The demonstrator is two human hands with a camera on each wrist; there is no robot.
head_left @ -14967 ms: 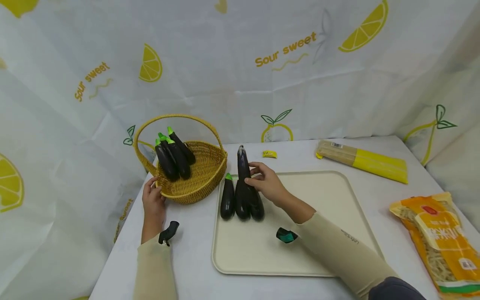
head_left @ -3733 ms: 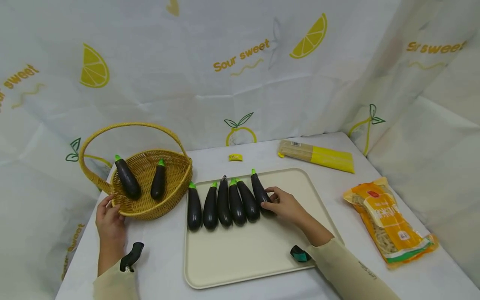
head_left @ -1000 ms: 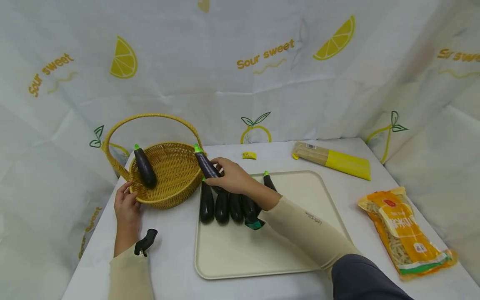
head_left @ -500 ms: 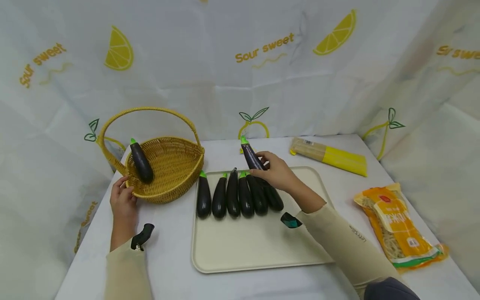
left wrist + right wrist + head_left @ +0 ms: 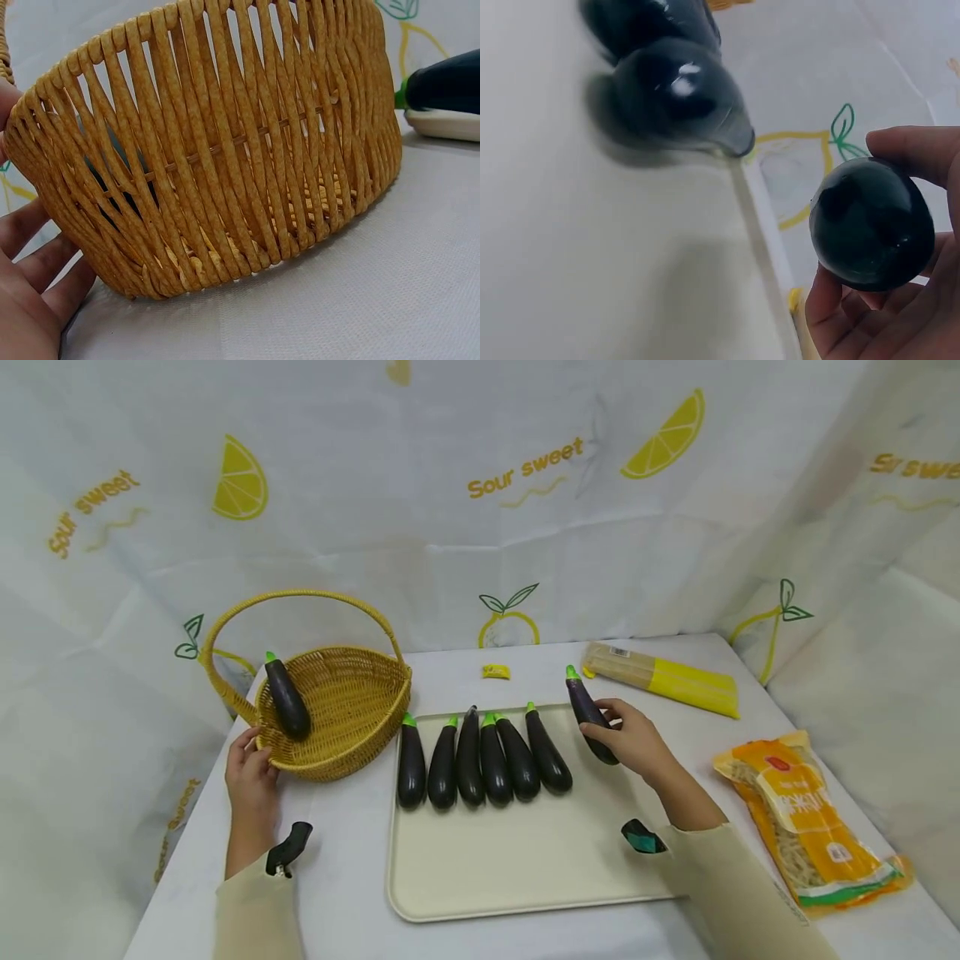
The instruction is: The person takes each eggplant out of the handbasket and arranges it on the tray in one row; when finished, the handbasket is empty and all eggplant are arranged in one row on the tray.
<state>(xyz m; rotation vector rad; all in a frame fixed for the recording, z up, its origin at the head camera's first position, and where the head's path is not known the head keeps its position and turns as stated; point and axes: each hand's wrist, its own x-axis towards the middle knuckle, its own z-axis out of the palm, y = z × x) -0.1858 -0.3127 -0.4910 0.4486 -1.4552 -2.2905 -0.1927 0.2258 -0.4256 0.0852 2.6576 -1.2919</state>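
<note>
My right hand (image 5: 633,741) grips a dark eggplant (image 5: 588,714) with a green stem, above the right part of the beige tray (image 5: 517,877). In the right wrist view, the eggplant's rounded end (image 5: 871,223) sits between thumb and fingers. Several more eggplants (image 5: 495,760) lie side by side along the tray's left half, stems toward the back. My left hand (image 5: 252,781) holds the left rim of a wicker basket (image 5: 352,752) with a tall handle. One eggplant (image 5: 288,697) leans inside at the left. In the left wrist view, the fingers (image 5: 49,259) lie against the basket's wall.
A small yellow packet (image 5: 496,672) lies behind the tray. At the back right is a long yellow-and-tan packet (image 5: 663,679). An orange bag of dried noodles (image 5: 810,822) lies right of the tray. A printed white curtain (image 5: 420,527) hangs behind the table.
Over the seconds shown, eggplants went from the basket onto the tray in a row. In the last second my right hand carried one rightward from the basket. The left hand stayed at the basket's rim.
</note>
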